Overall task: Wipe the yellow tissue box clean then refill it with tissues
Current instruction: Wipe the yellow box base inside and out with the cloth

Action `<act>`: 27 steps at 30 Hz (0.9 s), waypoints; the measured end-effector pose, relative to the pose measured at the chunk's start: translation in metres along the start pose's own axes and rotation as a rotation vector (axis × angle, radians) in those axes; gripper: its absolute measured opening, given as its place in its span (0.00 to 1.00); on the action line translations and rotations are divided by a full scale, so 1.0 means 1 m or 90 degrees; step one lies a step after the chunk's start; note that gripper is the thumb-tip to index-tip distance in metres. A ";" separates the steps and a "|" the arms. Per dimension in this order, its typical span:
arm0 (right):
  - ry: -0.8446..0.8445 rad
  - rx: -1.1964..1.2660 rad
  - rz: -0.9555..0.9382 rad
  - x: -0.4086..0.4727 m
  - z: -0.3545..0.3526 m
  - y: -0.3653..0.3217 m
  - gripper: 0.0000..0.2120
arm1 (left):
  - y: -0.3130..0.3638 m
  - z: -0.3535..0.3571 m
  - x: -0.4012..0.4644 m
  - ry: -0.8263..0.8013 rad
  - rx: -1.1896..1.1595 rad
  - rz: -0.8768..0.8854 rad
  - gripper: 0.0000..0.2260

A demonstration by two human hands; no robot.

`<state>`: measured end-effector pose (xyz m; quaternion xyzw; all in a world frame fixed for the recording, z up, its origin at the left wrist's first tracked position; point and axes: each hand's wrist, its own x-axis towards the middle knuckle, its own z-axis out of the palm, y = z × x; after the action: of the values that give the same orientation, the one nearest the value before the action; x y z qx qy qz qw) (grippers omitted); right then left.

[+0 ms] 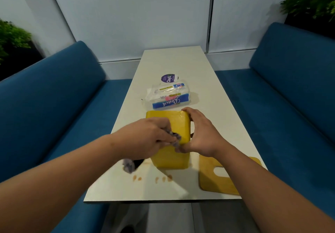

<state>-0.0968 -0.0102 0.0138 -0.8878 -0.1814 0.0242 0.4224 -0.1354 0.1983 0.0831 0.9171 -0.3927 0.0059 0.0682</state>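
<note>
The yellow tissue box [171, 138] stands on the white desk [208, 94], near its front edge, and both hands work on it. The right hand [200, 133] grips the right side of the box, with the fingers [188, 111] curled over its far top corner and the thumb low at the near side; I judge this hold is there to keep the box from sliding while the other hand rubs. The left hand [150, 136] holds a grey cloth [175, 139] bunched under its curled fingers and presses it on the top face of the box, so the wiping step seems to be in hand; a loose end of the cloth hangs below the wrist, blurred. The box appears to lie with its open side down, so that its outside can be cleaned, but I cannot be sure of this. Just right of the right wrist lies the yellow lid [217, 176] with its slot, flat on the desk, partly hidden by the forearm; it is put aside probably for the refill later. Beyond the fingertips, just behind the box, waits the pack of paper towels [168, 96], and further behind it a round purple sticker [169, 78]. Near to the left hand, some brown spots [154, 178] mark the desk in front of the box. Blue sofas [54, 96] stand at both sides.
</note>
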 end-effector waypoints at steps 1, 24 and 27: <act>0.000 -0.005 0.001 0.000 0.000 0.001 0.57 | -0.012 -0.005 -0.009 -0.005 0.008 -0.006 0.14; -0.006 -0.017 -0.010 0.001 0.001 0.000 0.60 | 0.039 0.024 0.054 0.114 0.033 -0.186 0.15; -0.006 -0.028 -0.007 -0.002 0.001 -0.002 0.58 | 0.012 0.011 0.044 0.124 -0.004 -0.328 0.15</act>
<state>-0.0992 -0.0089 0.0140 -0.8956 -0.1887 0.0225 0.4023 -0.1145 0.1571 0.0763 0.9816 -0.1385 0.0749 0.1078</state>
